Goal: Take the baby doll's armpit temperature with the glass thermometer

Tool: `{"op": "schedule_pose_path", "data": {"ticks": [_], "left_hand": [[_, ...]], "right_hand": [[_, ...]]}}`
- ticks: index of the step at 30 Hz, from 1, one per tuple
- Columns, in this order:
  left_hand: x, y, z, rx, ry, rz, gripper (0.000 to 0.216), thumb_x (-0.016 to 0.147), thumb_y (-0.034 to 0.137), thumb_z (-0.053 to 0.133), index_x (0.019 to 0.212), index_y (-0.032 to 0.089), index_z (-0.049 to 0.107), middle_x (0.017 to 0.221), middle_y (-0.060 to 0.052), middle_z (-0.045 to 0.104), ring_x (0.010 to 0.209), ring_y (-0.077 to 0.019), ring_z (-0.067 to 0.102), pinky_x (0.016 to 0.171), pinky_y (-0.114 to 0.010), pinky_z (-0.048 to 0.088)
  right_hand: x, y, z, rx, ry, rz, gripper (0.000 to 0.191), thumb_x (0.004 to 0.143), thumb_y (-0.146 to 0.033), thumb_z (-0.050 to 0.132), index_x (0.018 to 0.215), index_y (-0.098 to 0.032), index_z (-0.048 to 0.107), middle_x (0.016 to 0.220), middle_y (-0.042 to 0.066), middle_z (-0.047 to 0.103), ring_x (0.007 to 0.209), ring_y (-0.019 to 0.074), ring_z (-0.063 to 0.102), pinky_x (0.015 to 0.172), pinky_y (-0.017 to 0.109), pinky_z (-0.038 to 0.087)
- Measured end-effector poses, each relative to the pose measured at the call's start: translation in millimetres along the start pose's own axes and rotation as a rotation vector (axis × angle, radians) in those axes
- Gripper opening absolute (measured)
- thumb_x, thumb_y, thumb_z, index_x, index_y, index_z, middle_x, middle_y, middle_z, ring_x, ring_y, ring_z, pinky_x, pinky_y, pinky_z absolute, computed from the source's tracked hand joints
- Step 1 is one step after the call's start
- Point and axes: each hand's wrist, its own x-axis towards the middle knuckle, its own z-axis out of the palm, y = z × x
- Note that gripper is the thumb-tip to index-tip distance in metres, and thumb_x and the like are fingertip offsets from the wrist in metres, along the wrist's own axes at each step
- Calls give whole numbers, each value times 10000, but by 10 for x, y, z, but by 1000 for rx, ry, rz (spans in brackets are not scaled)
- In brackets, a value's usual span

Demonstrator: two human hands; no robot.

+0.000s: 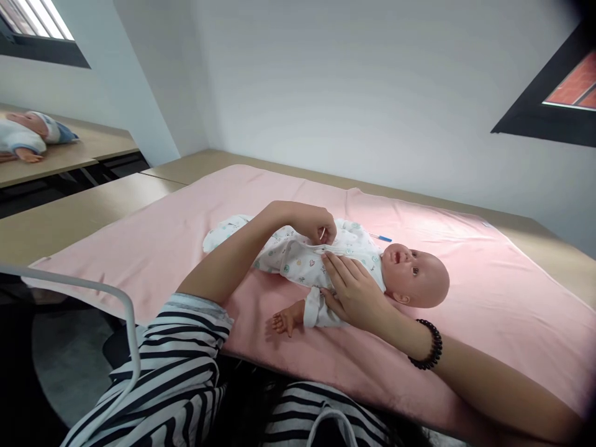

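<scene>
A baby doll (414, 276) lies on its back, head to the right, dressed in a white printed sleepsuit (298, 264). Over its middle, my left hand (317, 225) is closed in a pinch; a thin white strip shows between the fingers, and I cannot tell whether it belongs to the sleepsuit. My right hand (356, 290) rests flat on the doll's chest, fingers stretched out beside the front opening, thumb by the near sleeve. The doll's near hand (287, 320) sticks out from that sleeve. Its far arm is partly hidden.
Under the doll a pink blanket (470, 335) covers most of the table (526, 230). A small blue-ended stick (384, 238) lies beyond the doll's shoulder. Another doll (28, 133) is on a table at far left. A grey metal tube (133, 335) curves up at near left.
</scene>
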Motion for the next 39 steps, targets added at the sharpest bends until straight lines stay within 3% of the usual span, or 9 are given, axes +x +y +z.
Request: {"op": "schedule_pose_path", "data": {"ticks": [14,22,25,31,39], "left_hand": [[-7,-182,-38,-93,-66,58,206,830,270,609,1006,206,696,963,-25,736,864,-157,655,716,-230,458],[-35,-237,-35,-170,-106,3,337,877,509,618,1005,210,706,985,-46,740,869,-168,657,706,-243,454],[-22,-200,-15,-153,-80,-35,289,799,439,702,980,215,682,997,-36,739,904,-179,652,718,-250,464],[-6,-66,18,-82,-58,-108,195,739,255,658,926,202,640,959,-20,698,856,-172,618,684,-266,455],[15,-23,43,38,-22,-79,163,678,170,624,831,211,585,851,-14,617,731,-168,520,598,-287,359]], "right_hand": [[-5,32,11,79,-105,84,664,1008,-372,431,1535,22,346,1534,225,425,1336,335,429,1075,496,444],[42,46,-9,79,-143,91,665,992,-390,467,1521,6,389,1557,201,415,1342,329,427,1081,495,443],[49,51,-15,83,-147,87,667,991,-392,473,1529,-7,384,1574,186,401,1352,322,417,1087,493,439],[40,51,-8,84,-144,90,671,985,-376,483,1537,-11,370,1581,180,394,1359,310,414,1093,478,439],[22,48,14,73,-131,88,662,1001,-384,444,1542,-13,358,1586,187,384,1362,321,413,1098,494,425]]}}
